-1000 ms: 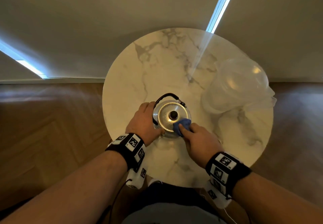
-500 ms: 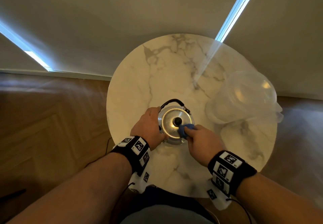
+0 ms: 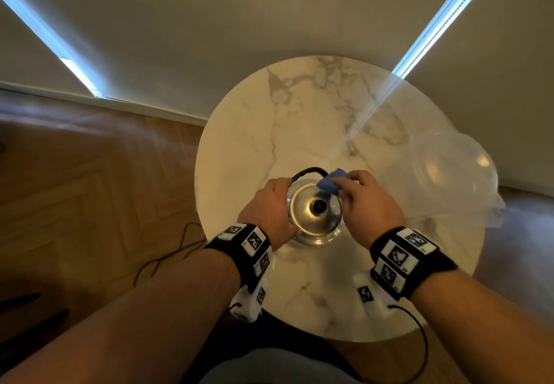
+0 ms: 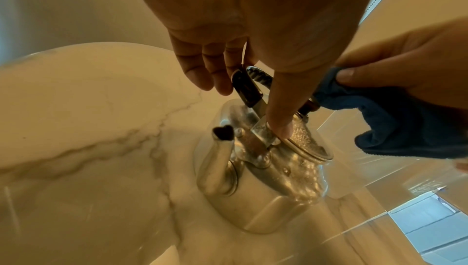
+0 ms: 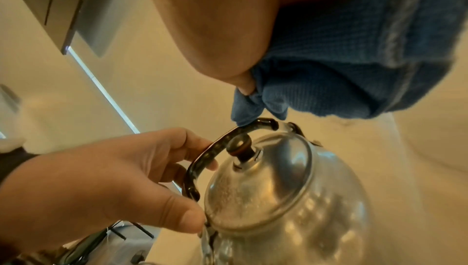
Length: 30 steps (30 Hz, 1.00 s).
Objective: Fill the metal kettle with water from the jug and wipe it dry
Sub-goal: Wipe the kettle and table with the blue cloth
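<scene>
**Wiping the kettle handle dry**

The right hand (image 3: 370, 203) pinches a bunched blue terry cloth (image 3: 331, 182) between thumb and curled fingers, and the cloth's lower edge touches the top of the dark arched handle (image 5: 215, 147) in the right wrist view. The left hand (image 3: 271, 206) steadies the small round polished metal kettle (image 3: 314, 218): its thumb (image 4: 278, 117) presses down by the handle's metal bracket at the lid rim, while the fingers (image 4: 202, 69) lie loosely curved against the outer side of the handle, holding it tilted away from the lid.

The kettle stands upright on the table, its lid with a dark knob (image 5: 240, 147) seated and its spout (image 4: 220, 149) pointing to the person's left. Droplets bead on the lid and shoulder in the left wrist view, so the drying looks unfinished. To do this step well, the cloth would best wrap round the handle and slide along its arch, then return to the beaded lid and body with a fresh, dry fold. The left thumb should keep the kettle from sliding or tipping, since it presumably holds water.

The round white marble-patterned table (image 3: 299, 119) carries the kettle near the person's edge. A clear plastic jug (image 3: 443, 179) stands well to the right, apart from the kettle. Around it lie a herringbone wooden floor (image 3: 90, 188), a plain pale wall, and a thin dark cable (image 3: 168, 251) trailing across the floor.
</scene>
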{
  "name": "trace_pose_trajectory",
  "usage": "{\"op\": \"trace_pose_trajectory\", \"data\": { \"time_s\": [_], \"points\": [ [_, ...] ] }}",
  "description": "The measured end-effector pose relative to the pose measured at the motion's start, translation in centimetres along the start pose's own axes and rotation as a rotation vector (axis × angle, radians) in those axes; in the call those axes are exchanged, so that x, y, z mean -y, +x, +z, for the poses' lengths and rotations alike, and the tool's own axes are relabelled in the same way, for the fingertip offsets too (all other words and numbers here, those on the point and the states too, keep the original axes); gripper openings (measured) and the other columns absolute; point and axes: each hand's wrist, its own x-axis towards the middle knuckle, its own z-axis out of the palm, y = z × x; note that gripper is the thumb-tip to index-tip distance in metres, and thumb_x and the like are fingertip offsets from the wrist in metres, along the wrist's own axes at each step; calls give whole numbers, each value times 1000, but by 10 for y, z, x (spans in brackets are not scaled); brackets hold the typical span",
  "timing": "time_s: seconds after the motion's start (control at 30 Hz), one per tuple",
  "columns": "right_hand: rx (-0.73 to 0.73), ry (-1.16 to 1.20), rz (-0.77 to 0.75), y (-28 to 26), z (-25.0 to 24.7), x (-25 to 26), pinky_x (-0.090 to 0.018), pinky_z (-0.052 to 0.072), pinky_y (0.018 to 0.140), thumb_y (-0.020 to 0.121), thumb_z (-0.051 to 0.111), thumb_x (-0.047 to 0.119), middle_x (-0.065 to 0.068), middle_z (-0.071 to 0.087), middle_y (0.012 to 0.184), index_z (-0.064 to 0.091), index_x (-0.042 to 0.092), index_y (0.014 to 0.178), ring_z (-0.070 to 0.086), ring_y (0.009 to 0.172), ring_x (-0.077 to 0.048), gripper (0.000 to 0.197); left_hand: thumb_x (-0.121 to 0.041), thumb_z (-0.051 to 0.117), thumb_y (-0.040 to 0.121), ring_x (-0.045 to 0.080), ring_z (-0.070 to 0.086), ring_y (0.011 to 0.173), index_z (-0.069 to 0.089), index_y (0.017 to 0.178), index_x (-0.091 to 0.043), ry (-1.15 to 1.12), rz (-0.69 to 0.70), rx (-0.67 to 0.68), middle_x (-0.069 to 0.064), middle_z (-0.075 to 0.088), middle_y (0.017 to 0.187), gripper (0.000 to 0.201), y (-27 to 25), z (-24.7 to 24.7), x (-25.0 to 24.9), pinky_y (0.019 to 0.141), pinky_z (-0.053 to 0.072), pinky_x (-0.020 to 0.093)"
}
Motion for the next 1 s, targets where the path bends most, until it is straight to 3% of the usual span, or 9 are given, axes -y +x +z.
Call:
{"op": "trace_pose_trajectory", "data": {
  "time_s": [0.17,0.3,0.4,0.53,0.6,0.7,0.83,0.93,1.0],
  "points": [
    [249,-183,-57,21,4,25,-35,50,81,96,53,24,-1,53,124,59,37,130,63,103,-30,37,-36,84,70,27,55,124,38,143,-23,-24,13,-22,3,47,144,87,0,1,0,96,52,45],
    [304,-199,-126,25,4,43,-39,52,88,96,54,25,1,50,127,60,45,127,62,106,-31,38,-38,81,73,27,55,123,38,144,-23,-14,0,-19,3,47,143,85,0,1,-1,95,53,47],
    [360,-277,-214,18,1,42,-40,55,85,93,57,25,3,50,126,59,45,128,63,103,-27,40,-39,83,69,28,55,122,38,143,-24,16,2,-27,2,48,142,88,0,1,-1,95,53,49],
    [372,-273,-82,23,-9,38,-40,53,89,95,55,24,3,50,126,56,54,128,61,108,-29,44,-43,81,71,28,56,120,37,143,-25,54,14,-46,2,49,139,86,-1,3,1,94,52,48],
    [387,-293,-86,26,-5,49,-38,50,82,96,52,25,0,49,127,56,49,129,61,108,-32,41,-43,82,71,28,56,121,35,145,-24,67,17,-48,2,49,139,90,-1,4,2,95,52,48],
    [353,-402,-176,18,5,71,-36,42,69,95,53,32,-1,51,126,60,31,129,61,104,-29,34,-43,84,68,28,55,122,32,147,-24,111,16,-38,2,48,140,97,-1,6,2,96,51,48],
    [397,-415,-229,-11,12,75,-43,52,78,95,54,28,4,48,141,56,26,137,59,110,-27,42,-40,76,75,29,54,122,31,149,-23,123,20,-48,3,47,142,88,-1,8,3,95,48,45],
    [400,-396,-229,-32,14,65,-42,53,70,95,46,17,-4,36,147,45,24,146,58,100,-29,52,-40,72,77,29,55,122,32,150,-22,116,25,-71,3,48,141,85,0,9,4,95,48,44],
    [383,-367,-208,-36,15,59,-41,54,74,94,44,15,-2,31,148,40,28,149,56,100,-29,57,-41,73,76,29,55,123,32,150,-22,111,28,-72,3,48,142,86,0,9,4,96,48,44]
  ]
}}
